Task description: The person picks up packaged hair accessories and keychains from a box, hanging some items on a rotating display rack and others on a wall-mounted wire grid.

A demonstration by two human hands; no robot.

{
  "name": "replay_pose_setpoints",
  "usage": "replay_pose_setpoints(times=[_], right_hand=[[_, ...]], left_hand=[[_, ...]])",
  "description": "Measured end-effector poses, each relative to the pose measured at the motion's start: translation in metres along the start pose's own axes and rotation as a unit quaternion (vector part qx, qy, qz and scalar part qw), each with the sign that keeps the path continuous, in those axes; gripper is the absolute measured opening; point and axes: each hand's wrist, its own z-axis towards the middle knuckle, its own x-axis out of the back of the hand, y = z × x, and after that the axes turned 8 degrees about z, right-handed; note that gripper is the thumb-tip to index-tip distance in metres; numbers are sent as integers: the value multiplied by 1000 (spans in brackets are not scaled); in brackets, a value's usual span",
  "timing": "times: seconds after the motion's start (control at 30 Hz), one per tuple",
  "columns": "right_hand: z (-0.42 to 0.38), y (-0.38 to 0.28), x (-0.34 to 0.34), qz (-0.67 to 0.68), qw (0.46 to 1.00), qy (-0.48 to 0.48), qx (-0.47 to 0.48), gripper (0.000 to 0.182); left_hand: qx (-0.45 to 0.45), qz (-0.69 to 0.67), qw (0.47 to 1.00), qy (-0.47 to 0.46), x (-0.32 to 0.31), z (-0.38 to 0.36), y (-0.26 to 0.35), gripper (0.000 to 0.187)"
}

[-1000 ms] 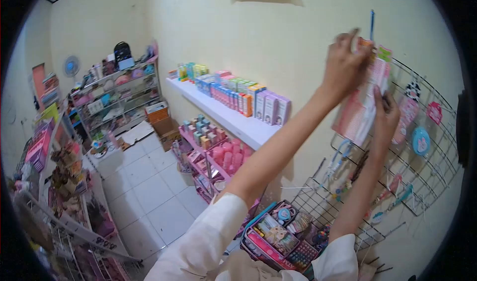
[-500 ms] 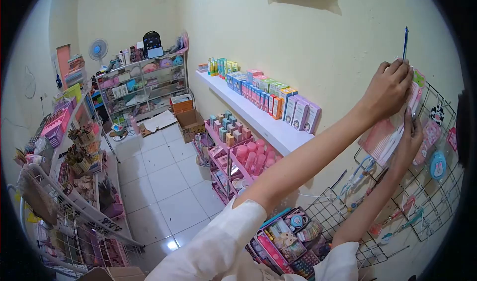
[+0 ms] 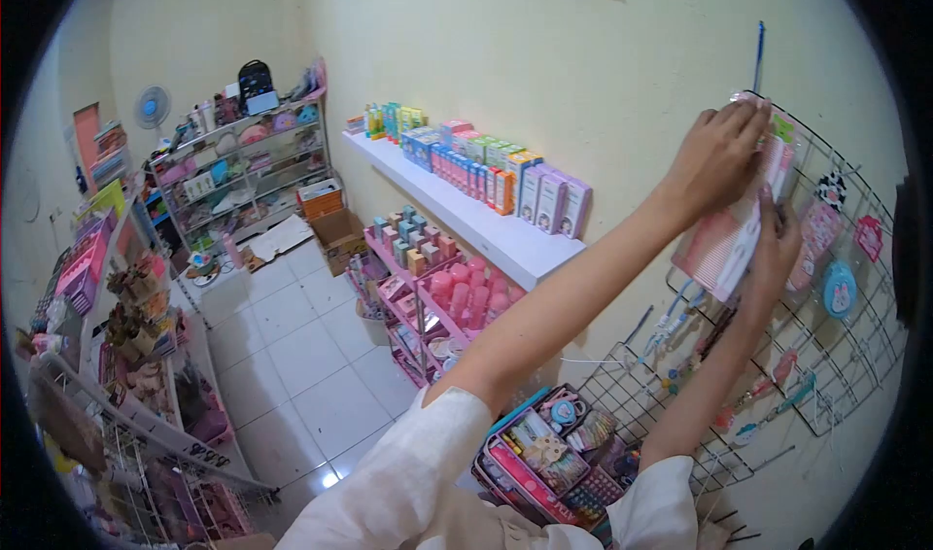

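High on the wire grid rack (image 3: 846,161), my left hand (image 3: 724,152) grips the top of a clear pack of pink combs (image 3: 708,251). Just below and to the right, my right hand (image 3: 775,244) has its fingers closed on the side of the same pack, near a white strip. The pack hangs tilted against the grid, its upper edge partly hidden by my fingers. Beside my right hand hang a pink patterned pouch-like item (image 3: 819,234), a blue oval case with a bunny (image 3: 839,290) and a cow-print item (image 3: 831,190).
Below the grid stands an organiser box (image 3: 549,453) of small goods. A white wall shelf (image 3: 486,224) carries several boxed products, above a pink rack (image 3: 428,297) of bottles. Stocked shelving (image 3: 146,336) lines the left side; a tiled floor (image 3: 292,356) lies between.
The view has shifted, so the scene sits further left and slightly higher. Both hands stay at the comb pack on the grid.
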Motion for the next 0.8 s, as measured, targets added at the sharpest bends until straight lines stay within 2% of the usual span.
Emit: replay_pose_setpoints(times=[0.03, 0.17, 0.23, 0.3, 0.33, 0.37, 0.43, 0.47, 0.5, 0.53, 0.6, 0.63, 0.67, 0.7, 0.77, 0.8], right_hand=[[2, 4, -1, -34, 999, 23, 3, 43], [14, 19, 1, -1, 999, -6, 52, 35], [17, 19, -1, -48, 997, 26, 55, 33], [22, 20, -1, -124, 992, 23, 13, 31], [27, 28, -3, -87, 995, 17, 52, 29], [28, 34, 3, -97, 994, 27, 53, 29], [13, 18, 3, -267, 963, 29, 13, 30], [5, 20, 7, -254, 961, 60, 93, 32], [-6, 22, 13, -244, 950, 89, 173, 34], [-22, 7, 17, -231, 954, 94, 164, 34], [-50, -25, 33, -215, 964, 68, 143, 33], [-61, -38, 46, -212, 968, 39, 129, 32], [-73, -57, 63, -245, 964, -25, 97, 31], [-86, -76, 78, -276, 956, -85, 59, 30], [-112, -100, 111, -260, 950, -167, 40, 29], [-124, -110, 125, -299, 945, -127, 21, 29]], left_hand=[[-1, -11, 1000, 5, -1, -1, 1, 46], [21, -54, 996, -61, -4, -5, 0, 61], [92, -101, 982, -132, -7, -7, 2, 59], [95, -131, 977, -135, -18, -12, 1, 65], [101, -152, 973, -139, -24, -15, 1, 72], [98, -166, 971, -139, -30, -20, 1, 72], [134, -167, 974, -75, -39, -30, 5, 68], [186, -194, 963, 9, -45, -39, 13, 66], [241, -222, 941, 89, -48, -48, 25, 63], [326, -290, 890, 130, -41, -52, 39, 53], [428, -292, 840, 160, -23, -59, 63, 39], [475, -340, 792, 180, -14, -61, 75, 41], [503, -397, 733, 228, -8, -60, 88, 42], [494, -410, 722, 257, -7, -64, 101, 41], [521, -484, 659, 245, 7, -63, 133, 41], [512, -555, 597, 269, 13, -60, 153, 39]])
